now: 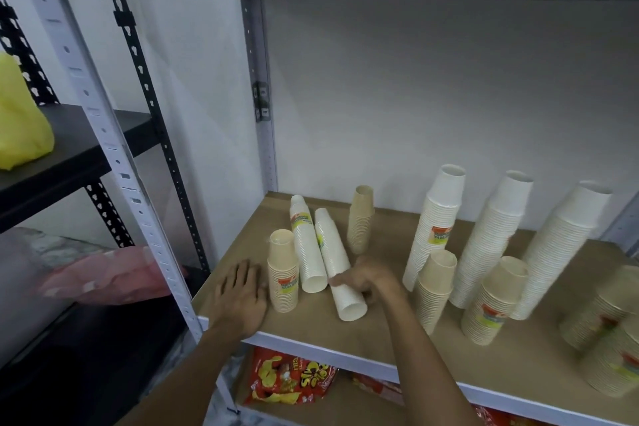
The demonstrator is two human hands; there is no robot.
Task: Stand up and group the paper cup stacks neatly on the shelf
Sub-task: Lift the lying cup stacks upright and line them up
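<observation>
Shelf (380, 335) bears left hand (242, 296), grip apart; right hand (371, 282) clamps a lying white stack (349, 303), partly covering it.

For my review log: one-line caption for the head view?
Person's right hand grips a tilted white cup stack on the shelf; left hand lies open beside a tan stack.

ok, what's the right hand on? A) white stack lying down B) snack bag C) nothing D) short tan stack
A: the right hand curls its fingers round the white stack that lies on the shelf, while the left hand rests flat beside the tan stack.
</observation>
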